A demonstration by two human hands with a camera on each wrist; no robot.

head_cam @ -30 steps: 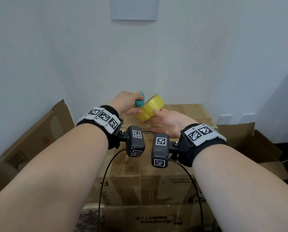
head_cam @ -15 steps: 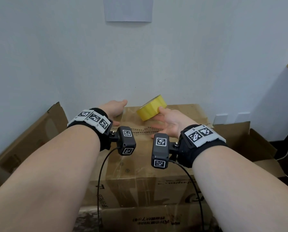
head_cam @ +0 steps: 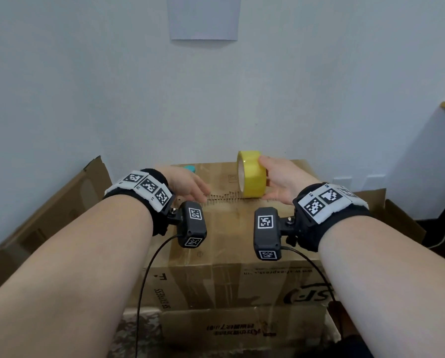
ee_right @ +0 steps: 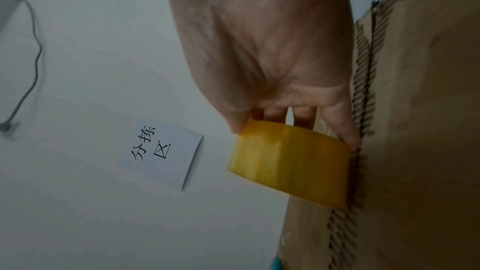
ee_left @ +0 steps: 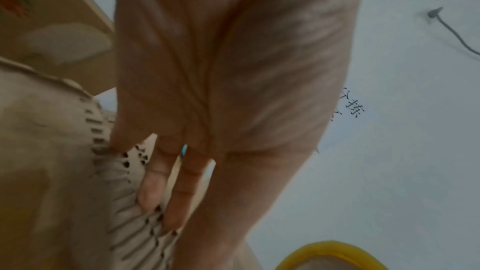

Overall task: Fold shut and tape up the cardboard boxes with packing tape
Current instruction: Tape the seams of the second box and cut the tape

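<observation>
**Tape roll set on the seam, flat hand steadying the flaps**

The cardboard box has its top flaps folded down, and their ragged, corrugated edges meet along a seam that crosses the top from left to right. The right hand grips the yellow tape roll with thumb and fingers curled over its outer band, standing it on edge just right of the middle of the seam; from the right wrist view the roll touches the torn edge, probably to lay tape along the join. The left hand lies over the left part of the seam with fingers straight and holding nothing, their tips on the corrugated edge, apparently to keep the flaps level. A small teal object sits near the far edge of the box top, left of centre; what it is cannot be told. No fresh strip over the seam can be made out.
</observation>
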